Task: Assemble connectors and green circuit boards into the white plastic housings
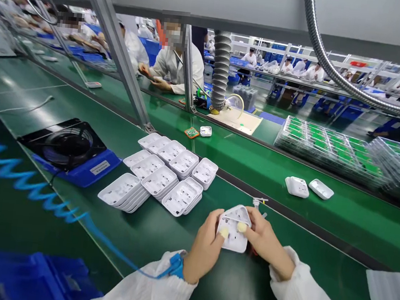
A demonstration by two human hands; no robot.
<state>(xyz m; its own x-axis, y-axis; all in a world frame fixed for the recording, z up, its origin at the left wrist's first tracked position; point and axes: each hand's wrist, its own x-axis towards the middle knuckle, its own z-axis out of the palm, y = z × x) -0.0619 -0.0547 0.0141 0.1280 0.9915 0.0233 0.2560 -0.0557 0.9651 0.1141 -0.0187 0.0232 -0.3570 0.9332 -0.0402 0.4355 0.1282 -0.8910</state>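
Note:
Both my hands grip white plastic housings (235,242) over the green bench. Two shells seem to be there, one tilted against the other at the top. My left hand (207,245) holds the left side, its thumb pressed on the inner face. On the right side, my right hand (264,236) does the same. Both thumbs wear pale finger cots. A blue wrist strap (176,265) with a coiled cord circles my left wrist. Left of my hands stand several stacks of similar white housings (159,181). Just behind my right hand lies a small white tool-like item (259,203), partly hidden.
A black fan (71,142) on a blue base sits at the left. White housings (297,186) rest on the green conveyor belt (248,159), with a circuit board (191,132) farther back. Clear trays of green boards (328,143) stand at the right. A co-worker (177,67) sits opposite. A metal post (119,48) rises ahead.

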